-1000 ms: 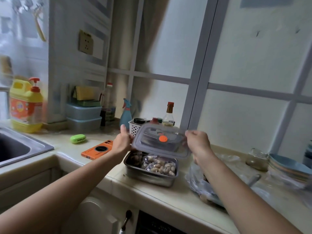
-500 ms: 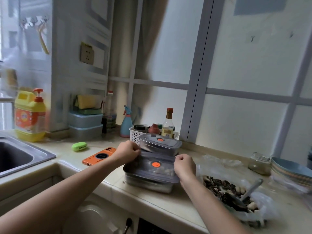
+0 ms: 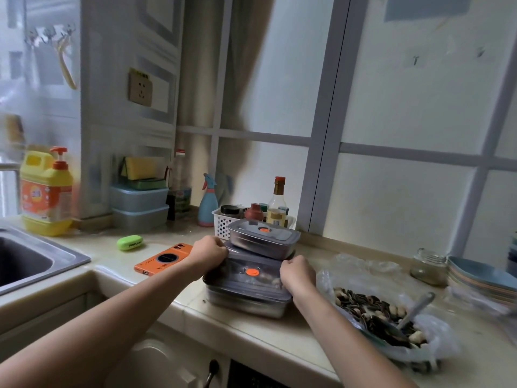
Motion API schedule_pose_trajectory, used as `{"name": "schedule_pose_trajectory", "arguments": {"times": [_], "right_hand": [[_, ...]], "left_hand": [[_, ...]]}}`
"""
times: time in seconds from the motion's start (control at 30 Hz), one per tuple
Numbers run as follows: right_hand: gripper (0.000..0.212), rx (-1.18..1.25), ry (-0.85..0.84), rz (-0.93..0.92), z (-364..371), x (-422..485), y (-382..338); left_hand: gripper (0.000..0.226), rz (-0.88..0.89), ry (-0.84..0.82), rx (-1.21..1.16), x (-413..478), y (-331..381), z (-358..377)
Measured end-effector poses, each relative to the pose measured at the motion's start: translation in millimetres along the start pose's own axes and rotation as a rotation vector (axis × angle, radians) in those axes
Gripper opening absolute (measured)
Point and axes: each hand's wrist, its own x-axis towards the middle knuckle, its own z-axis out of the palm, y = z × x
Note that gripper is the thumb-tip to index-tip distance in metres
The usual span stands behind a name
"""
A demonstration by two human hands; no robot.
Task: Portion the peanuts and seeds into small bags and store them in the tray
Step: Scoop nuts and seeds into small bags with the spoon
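Head view: our left hand [image 3: 209, 256] and right hand [image 3: 298, 276] curl over opposite ends of the grey lid [image 3: 243, 282], gripping it on top of the steel tray [image 3: 246, 305] on the bench [image 3: 251, 343]. A second lidded tray [image 3: 263, 242] sits just behind. To our right, a plastic bag [image 3: 436, 329] holds seeds and peanuts [image 3: 363, 303] and a spoon [image 3: 416, 308].

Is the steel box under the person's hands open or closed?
Covered: the lid lies flat on the steel tray, left hand and right hand gripping its ends. Fully sealed? Cannot tell.
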Motion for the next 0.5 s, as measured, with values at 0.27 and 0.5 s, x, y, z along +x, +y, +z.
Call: {"name": "schedule_pose_trajectory", "arguments": {"times": [0.27, 0.5], "right_hand": [[0.048, -0.088, -0.151, 0.095, 2, 9, -7], [0.039, 0.337, -0.162, 0.174, -9, 11, 6]], "left_hand": [[0.018, -0.12, -0.055, -0.084, 7, -1, 5], [0.045, -0.186, -0.12, -0.075, 14, -2, 15]]}}
